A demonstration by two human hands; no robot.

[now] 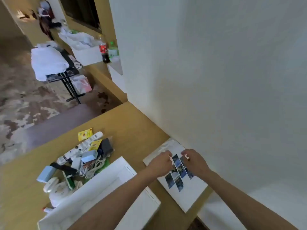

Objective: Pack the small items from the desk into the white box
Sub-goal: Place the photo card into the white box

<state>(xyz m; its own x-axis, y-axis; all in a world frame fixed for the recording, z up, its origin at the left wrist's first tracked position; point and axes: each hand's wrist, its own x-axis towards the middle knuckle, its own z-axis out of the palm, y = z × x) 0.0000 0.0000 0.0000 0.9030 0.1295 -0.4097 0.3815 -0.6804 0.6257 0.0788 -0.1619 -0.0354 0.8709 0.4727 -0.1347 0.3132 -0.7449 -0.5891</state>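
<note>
Two bare hands over a white booklet [191,195] at 4 o'clock on the tan desk [132,123]. Left hand [162,161] and right hand [193,159] each curled, fingertips pinching small white bits; identity unclear. White box [119,183] at 6 o'clock. Small items [79,161] heaped at 8 o'clock, just beside box.

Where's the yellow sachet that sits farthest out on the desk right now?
In the head view, the flat yellow sachet lies at the far edge of the pile of small items, left of centre on the tan desk, beside the white remote control.
</note>
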